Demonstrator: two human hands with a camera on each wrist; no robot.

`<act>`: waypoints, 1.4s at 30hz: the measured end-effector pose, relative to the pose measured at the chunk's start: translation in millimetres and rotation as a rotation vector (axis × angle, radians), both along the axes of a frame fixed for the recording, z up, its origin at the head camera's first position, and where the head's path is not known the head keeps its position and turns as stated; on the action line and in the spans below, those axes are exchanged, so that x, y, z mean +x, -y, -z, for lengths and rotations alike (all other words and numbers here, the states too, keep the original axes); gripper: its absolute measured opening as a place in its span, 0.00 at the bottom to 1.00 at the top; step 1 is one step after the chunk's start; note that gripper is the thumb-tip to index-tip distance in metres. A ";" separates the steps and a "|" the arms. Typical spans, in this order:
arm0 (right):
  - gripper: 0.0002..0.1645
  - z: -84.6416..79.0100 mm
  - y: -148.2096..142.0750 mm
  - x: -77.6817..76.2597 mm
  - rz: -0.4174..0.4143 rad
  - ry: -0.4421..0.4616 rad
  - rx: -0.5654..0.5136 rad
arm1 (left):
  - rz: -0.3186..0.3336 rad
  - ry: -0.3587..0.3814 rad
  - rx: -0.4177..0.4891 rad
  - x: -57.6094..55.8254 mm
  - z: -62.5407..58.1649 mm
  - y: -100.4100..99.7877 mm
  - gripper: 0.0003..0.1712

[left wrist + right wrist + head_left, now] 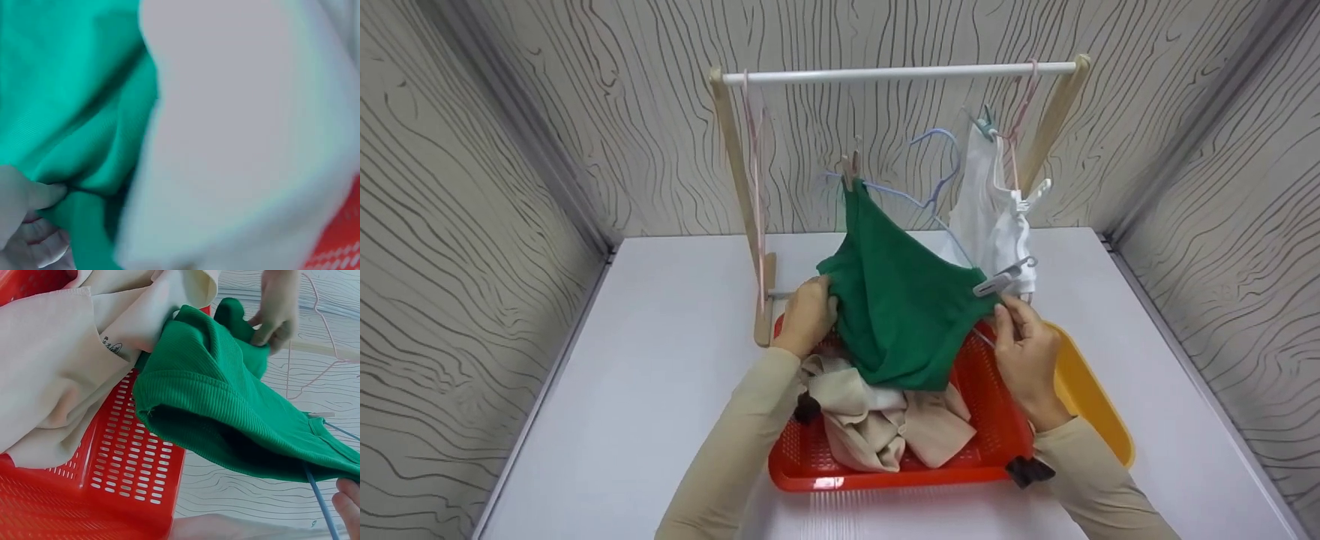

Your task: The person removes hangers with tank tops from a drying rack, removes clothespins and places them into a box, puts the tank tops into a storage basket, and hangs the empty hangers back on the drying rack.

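Observation:
A green ribbed garment (896,300) hangs from a blue hanger (945,172), tilted down to the right. A pinkish clothespin (850,171) clips its upper left corner and a grey clothespin (1003,276) its right corner. My left hand (808,315) pinches the garment's left edge; in the left wrist view thumb and fingers hold a fold of green cloth (90,225). With thumb and fingertips my right hand (1026,349) pinches the right corner, just under the grey clothespin. In the right wrist view the blue hanger's bar (320,500) runs out of the garment's opening (225,439).
A red basket (885,480) with beige cloth (870,427) stands below, overlapping a yellow basket (1099,405) at right. Behind is a rack with a white rail (900,73), an unladen pink hanger (757,187) at left and a white garment (979,187) clipped at right.

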State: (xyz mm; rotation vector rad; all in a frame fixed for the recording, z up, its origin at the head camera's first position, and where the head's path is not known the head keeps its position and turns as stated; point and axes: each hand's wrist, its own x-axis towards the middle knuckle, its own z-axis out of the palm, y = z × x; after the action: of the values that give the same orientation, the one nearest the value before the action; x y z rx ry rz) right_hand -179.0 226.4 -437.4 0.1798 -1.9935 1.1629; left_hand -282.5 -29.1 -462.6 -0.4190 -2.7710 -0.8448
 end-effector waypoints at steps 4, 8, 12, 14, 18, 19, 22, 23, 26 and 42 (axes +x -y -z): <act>0.10 -0.3 -1.7 -1.2 0.008 -0.036 0.009 | 0.042 -0.014 0.085 6.9 -14.9 -5.4 0.07; 0.10 -2.2 -3.9 -2.2 0.010 -0.065 0.001 | 0.079 -0.046 0.131 17.0 -32.3 -10.8 0.10; 0.10 -3.5 -6.8 -1.8 0.014 -0.061 -0.003 | 0.119 -0.066 0.178 29.0 -48.4 -15.7 0.10; 0.09 -3.3 -8.1 -1.4 0.021 -0.065 0.011 | 0.143 -0.071 0.202 35.2 -55.7 -17.4 0.09; 0.09 -2.2 -10.0 -0.7 0.017 -0.071 0.029 | 0.199 -0.071 0.253 46.6 -68.2 -19.6 0.09; 0.10 -1.7 -10.5 -0.7 0.018 -0.070 0.034 | 0.214 -0.067 0.267 49.2 -70.9 -20.0 0.09; 0.10 -1.0 -11.5 -0.6 0.018 -0.067 0.039 | 0.254 -0.031 0.316 55.6 -77.5 -21.2 0.09; 0.10 -1.0 -11.7 -0.5 0.016 -0.068 0.043 | 0.263 -0.010 0.337 57.3 -79.1 -21.6 0.09; 0.10 -0.2 -11.9 -0.6 0.010 -0.094 0.060 | 0.277 0.062 0.404 60.5 -81.8 -22.4 0.09; 0.18 21.8 -20.4 -6.6 -0.100 -0.190 0.207 | 0.369 0.267 0.115 84.2 -19.5 -40.5 0.15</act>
State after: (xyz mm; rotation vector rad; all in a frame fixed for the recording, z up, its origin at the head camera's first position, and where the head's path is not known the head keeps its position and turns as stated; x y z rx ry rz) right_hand -185.7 246.8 -459.1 0.4830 -1.9505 0.9597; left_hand -198.2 11.4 -443.1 -0.8738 -2.9084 -1.2169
